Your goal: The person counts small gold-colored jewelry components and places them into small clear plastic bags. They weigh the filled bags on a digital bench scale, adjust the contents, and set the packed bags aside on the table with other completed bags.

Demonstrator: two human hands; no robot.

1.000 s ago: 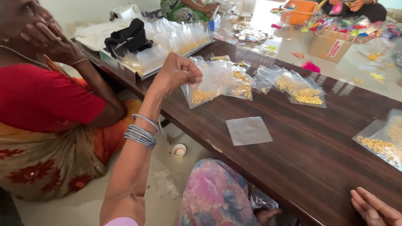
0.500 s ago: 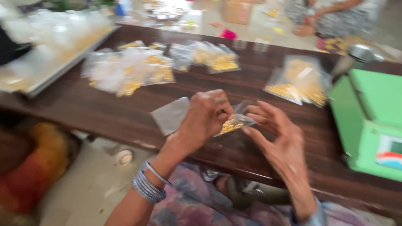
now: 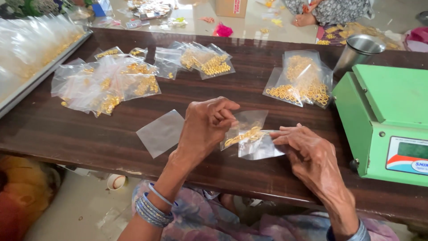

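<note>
i see the small clear bag of gold rings [image 3: 244, 134] lying crosswise between my hands on the counter [image 3: 133, 98], left hand [image 3: 206, 127] pinching its near-left edge, right hand [image 3: 307, 151] pressing its right end flat.

Dark wooden table [image 3: 133, 147]: ring bags [image 3: 107, 85], green scale [image 3: 388, 116].
</note>
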